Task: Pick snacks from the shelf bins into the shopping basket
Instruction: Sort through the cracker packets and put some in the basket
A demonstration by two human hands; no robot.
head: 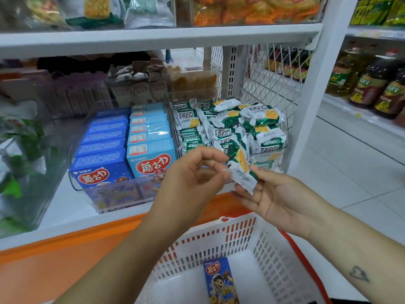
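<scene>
A green-and-white cracker packet [240,167] is held between both hands in front of the shelf. My left hand [192,178] pinches its left edge with thumb and fingertips. My right hand [274,196] supports it from below and the right, palm up. Behind it a clear bin [271,150] is piled with several of the same packets [232,126]. To its left a clear bin [109,189] holds dark blue boxes [100,163] and light blue boxes [151,150]. Below my hands sits the white shopping basket [221,238] with one dark blue snack box [220,281] lying in it.
Further bins with brown-wrapped snacks [138,82] and biscuits [192,82] stand at the back of the shelf. An upper shelf [153,36] overhangs. A white post [315,84] and mesh panel close the right end; oil bottles [368,82] line the neighbouring shelf. An orange ledge [65,260] runs below.
</scene>
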